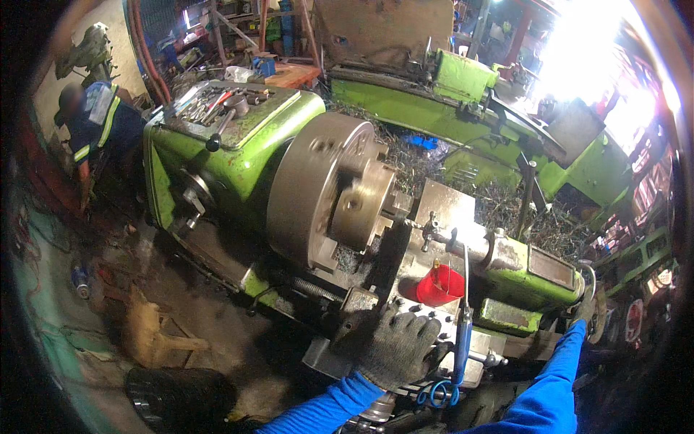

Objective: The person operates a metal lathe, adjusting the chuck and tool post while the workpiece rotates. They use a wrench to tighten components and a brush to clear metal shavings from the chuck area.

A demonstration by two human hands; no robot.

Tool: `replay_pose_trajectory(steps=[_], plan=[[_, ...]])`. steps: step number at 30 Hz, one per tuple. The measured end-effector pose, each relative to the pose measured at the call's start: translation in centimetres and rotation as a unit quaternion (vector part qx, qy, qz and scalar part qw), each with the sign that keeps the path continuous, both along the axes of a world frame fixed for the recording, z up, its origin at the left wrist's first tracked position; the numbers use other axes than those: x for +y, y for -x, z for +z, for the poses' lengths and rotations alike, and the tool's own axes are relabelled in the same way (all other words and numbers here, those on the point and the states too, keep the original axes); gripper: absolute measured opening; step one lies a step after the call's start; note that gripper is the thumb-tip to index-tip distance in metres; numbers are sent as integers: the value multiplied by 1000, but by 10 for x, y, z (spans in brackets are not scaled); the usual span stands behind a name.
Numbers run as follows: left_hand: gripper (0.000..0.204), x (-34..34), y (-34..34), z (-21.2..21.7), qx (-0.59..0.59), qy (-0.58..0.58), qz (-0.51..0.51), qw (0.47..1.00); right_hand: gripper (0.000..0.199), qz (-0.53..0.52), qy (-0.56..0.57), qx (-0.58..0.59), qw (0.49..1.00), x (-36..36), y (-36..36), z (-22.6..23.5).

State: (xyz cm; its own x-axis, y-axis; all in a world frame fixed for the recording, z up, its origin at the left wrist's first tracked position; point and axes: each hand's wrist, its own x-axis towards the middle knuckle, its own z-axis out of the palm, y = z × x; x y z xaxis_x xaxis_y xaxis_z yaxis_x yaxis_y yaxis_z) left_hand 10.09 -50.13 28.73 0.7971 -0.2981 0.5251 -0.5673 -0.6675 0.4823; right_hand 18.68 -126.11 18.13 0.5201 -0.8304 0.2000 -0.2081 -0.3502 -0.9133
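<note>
A large metal lathe chuck grips a round, bright metal workpiece, whose face looks smeared as if turning. My left hand, in a dark work glove, lies over the bolted tool post with its fingers bent and close together. Beyond those fingers stands a red plastic cup. Just right of the hand is a slim tool with a blue handle and a coiled blue hose. My right hand, gloved too, is closed round the rim of the tailstock handwheel.
Loose hand tools cover the green headstock. Curly metal shavings heap behind the lathe bed. Another green machine stands beyond. At the far left, a person in dark overalls bends down. A black ribbed drum sits lower left.
</note>
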Motion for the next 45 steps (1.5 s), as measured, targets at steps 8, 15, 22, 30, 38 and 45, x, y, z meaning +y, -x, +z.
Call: replay_pose_trajectory(steps=[8, 15, 22, 30, 38, 45], plan=[[37, 5, 1, 0, -11, 28, -10, 1000, 73, 89, -47, 7, 995, 9, 5, 16], [36, 4, 1, -2, -19, 22, 7, 1000, 69, 29, -55, -17, 998, 44, -11, 12], [35, -1, 1, 0, -25, 23, 4, 999, 57, 6, 11, 30, 999, -7, 6, -2], [35, -1, 2, 3, -11, 27, -7, 1000, 61, 5, 125, 86, 988, -63, 20, -9], [35, 0, 3, 4, 12, -20, 6, 1000, 68, 27, 171, 67, 983, -14, -10, -41], [33, -2, 5, 5, -8, 10, 6, 1000, 59, 37, 127, 71, 989, -49, -8, -34]])
